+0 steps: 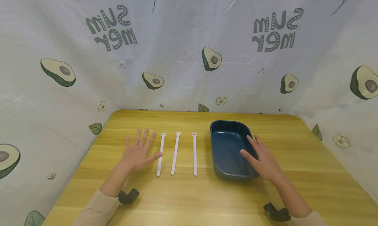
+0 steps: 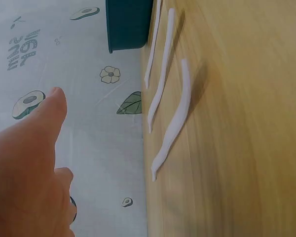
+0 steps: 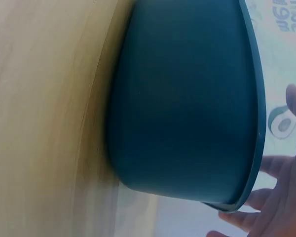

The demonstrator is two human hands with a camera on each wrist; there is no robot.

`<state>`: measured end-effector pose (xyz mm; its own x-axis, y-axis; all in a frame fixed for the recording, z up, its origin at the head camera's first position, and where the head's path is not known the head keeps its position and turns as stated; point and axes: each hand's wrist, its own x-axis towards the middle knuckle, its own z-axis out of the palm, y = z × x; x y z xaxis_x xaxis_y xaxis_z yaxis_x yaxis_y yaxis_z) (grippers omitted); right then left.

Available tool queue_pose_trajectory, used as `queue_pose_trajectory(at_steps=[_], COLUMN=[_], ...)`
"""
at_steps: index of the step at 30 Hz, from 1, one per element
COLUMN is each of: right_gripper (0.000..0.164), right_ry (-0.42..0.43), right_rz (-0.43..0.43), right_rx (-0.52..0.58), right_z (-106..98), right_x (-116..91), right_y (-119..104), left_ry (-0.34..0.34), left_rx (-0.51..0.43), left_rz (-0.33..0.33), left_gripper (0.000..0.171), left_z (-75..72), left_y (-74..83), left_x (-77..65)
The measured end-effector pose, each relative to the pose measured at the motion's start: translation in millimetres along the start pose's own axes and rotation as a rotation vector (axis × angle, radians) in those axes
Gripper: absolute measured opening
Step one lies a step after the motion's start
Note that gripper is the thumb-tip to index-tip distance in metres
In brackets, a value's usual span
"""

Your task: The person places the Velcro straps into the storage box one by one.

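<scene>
Three white straps with slotted heads, like cable ties, lie side by side on the wooden table: a left strap (image 1: 159,165), a middle strap (image 1: 175,153) and a right strap (image 1: 195,153). My left hand (image 1: 138,153) is spread flat beside them, its thumb crossing over the left strap in the head view; the left wrist view shows that thumb apart from the straps (image 2: 175,123). To the right of the straps stands a dark blue, deep rectangular bin (image 1: 233,178). Over its right rim my right hand (image 1: 264,160) hovers with spread fingers, holding nothing; the right wrist view shows the bin's outer wall (image 3: 187,98).
The table (image 1: 183,199) has rounded far corners. Behind it and along both sides hangs a pale cloth (image 1: 183,32) printed with avocados, leaves and lettering. Each wrist carries a dark curved piece, a left one (image 1: 128,197) and a right one (image 1: 277,213).
</scene>
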<state>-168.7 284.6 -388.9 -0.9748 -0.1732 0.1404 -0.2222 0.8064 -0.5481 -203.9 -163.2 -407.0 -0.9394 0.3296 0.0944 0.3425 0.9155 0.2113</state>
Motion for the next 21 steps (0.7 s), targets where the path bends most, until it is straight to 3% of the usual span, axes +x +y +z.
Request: queue_pose_trajectory(at_steps=[5,10,21], right_gripper=[0.074,0.074,0.067], right_ry=[-0.004,0.005,0.084], right_rz=[0.065,0.111,0.211], right_rx=[0.087,0.107,0.178], right_z=[-2,-4,-1], right_x=[-1,-1,-1], right_y=[2,3,18], left_ry=[0.004,0.010,-0.063], left_rx=[-0.032,-0.068,-0.159], left_rz=[0.014,0.033,0.055], left_gripper=[0.086,0.083,0.083], left_z=[0.8,1.8,3.8], left_y=[1.4,2.8,0.8], left_x=[-0.7,-0.4,0.0])
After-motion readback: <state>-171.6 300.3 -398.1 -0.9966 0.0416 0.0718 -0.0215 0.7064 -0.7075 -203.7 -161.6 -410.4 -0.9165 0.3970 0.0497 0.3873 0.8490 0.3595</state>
